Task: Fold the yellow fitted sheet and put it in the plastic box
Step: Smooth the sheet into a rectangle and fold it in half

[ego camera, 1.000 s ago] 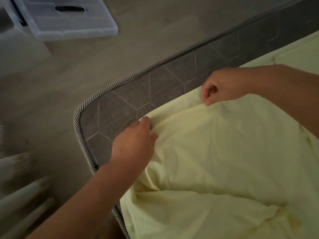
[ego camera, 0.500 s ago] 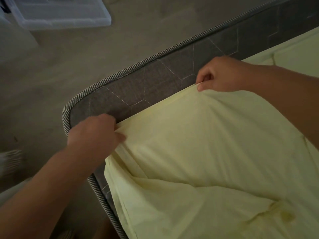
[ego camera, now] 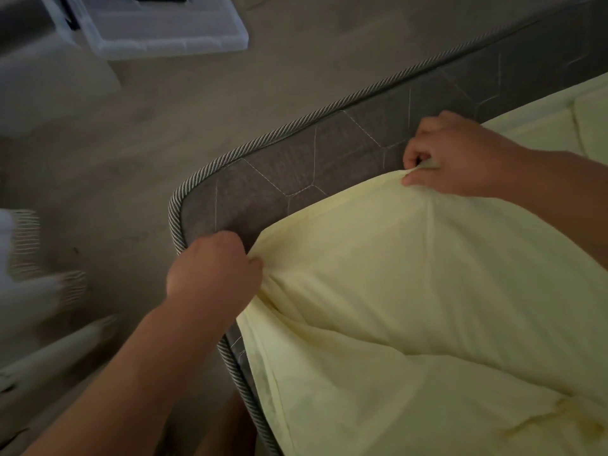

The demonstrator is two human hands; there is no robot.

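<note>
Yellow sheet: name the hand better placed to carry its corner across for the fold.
Probably left: left hand pinches the yellow sheet at its loose end by the mattress corner; right hand holds further along.

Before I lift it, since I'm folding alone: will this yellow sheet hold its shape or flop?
Probably floppy: the yellow sheet wrinkles and sags between the left hand and right hand pinching its edge. Likely light for its size, since fingertip pinches alone seem to hold it off the mattress.
</note>
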